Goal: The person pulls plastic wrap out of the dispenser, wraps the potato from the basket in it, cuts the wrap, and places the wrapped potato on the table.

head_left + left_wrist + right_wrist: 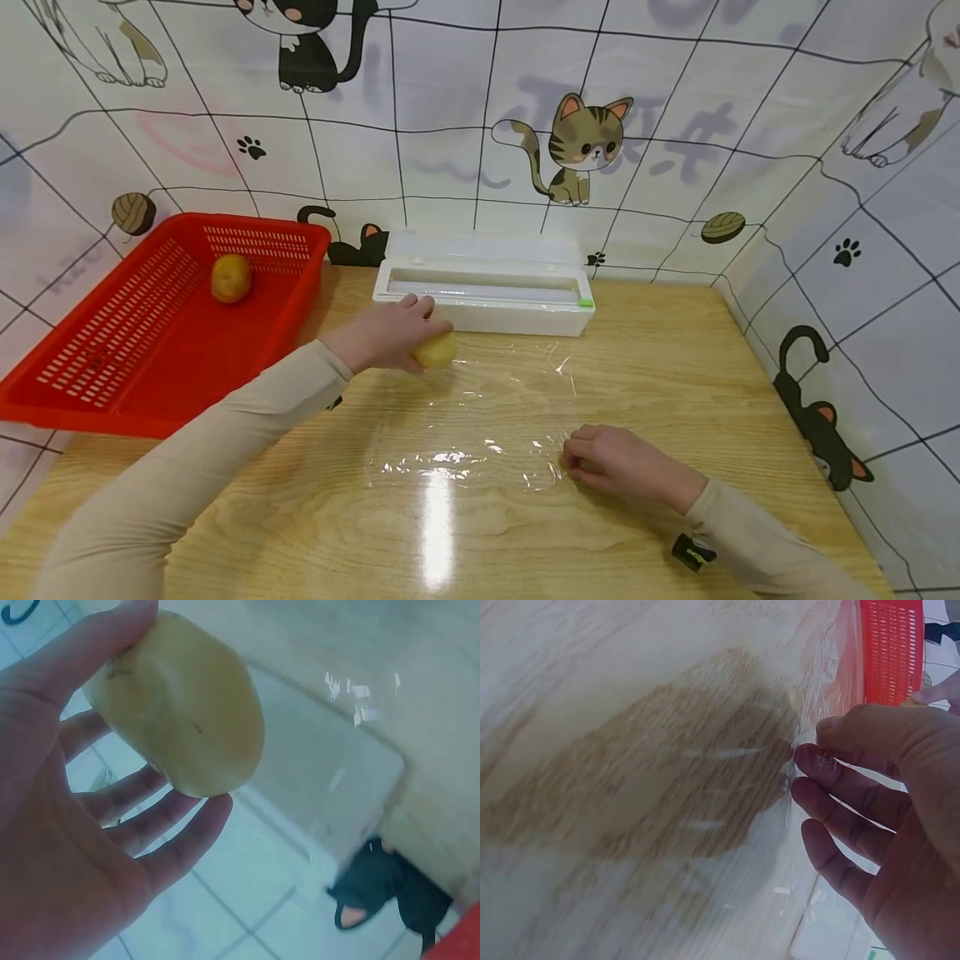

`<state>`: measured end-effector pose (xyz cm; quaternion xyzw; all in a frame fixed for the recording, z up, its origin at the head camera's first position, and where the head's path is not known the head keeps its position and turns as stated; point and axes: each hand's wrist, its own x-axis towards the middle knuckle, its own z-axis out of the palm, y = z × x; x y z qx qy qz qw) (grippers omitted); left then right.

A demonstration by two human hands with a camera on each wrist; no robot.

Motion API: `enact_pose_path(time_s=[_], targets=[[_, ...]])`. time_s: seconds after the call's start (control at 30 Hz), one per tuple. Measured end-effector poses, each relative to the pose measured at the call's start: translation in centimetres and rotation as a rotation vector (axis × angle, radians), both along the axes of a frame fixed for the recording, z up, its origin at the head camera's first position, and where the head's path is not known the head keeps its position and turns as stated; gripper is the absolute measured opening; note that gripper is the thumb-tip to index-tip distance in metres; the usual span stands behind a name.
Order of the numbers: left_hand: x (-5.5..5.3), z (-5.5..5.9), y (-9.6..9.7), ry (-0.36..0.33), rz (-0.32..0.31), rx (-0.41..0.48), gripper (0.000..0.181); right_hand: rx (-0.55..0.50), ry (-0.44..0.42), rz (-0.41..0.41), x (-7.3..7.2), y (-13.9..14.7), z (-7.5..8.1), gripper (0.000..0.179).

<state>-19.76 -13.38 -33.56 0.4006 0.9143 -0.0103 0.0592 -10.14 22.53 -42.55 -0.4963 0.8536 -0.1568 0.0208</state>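
Observation:
My left hand [386, 333] grips a yellow potato [437, 350] over the far left part of a clear sheet of cling film [480, 421]. In the left wrist view the potato [184, 705] shows smooth, pale skin with small dark marks, and the fingertips curl around its side. At the sheet's right edge, my right hand [626, 462] pinches the film between thumb and index finger. The right wrist view shows the film [787, 761] bunched at those fingertips, the other fingers loosely bent.
Behind the film stands a white cling film dispenser box [517, 321], lid raised, with a roll inside and a green piece at its right end. A red plastic basket [300, 292] at the left holds another potato [231, 278]. Cat-patterned sheeting [450, 167] surrounds the wooden table [645, 358].

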Motion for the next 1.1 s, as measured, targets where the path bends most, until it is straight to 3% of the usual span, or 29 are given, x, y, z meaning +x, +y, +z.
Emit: enact_pose_path(time_s=[0.13,0.33,0.5,0.77,1.1], targets=[[0.5,-1.4,1.3,0.005,-0.035,-0.03,0.058,0.009,-0.017,-0.01,0.0,-0.1,0.0,0.017],[1.6,-3.1,2.9,-0.019,-0.088,0.033,0.058,0.013,-0.02,-0.012,0.1,-0.1,0.1,0.016],[2.3,-4.2,4.0,0.03,-0.128,0.038,0.063,0.021,-0.024,-0.02,0.2,-0.3,0.3,0.016],[3.2,-4.6,5.7,0.051,-0.128,0.002,0.067,0.012,-0.022,-0.012,0.1,-0.2,0.1,0.017],[3.4,-5.5,7.1,0.069,-0.144,-0.031,0.062,0.021,-0.019,-0.017,-0.1,-0.3,0.0,0.016]])
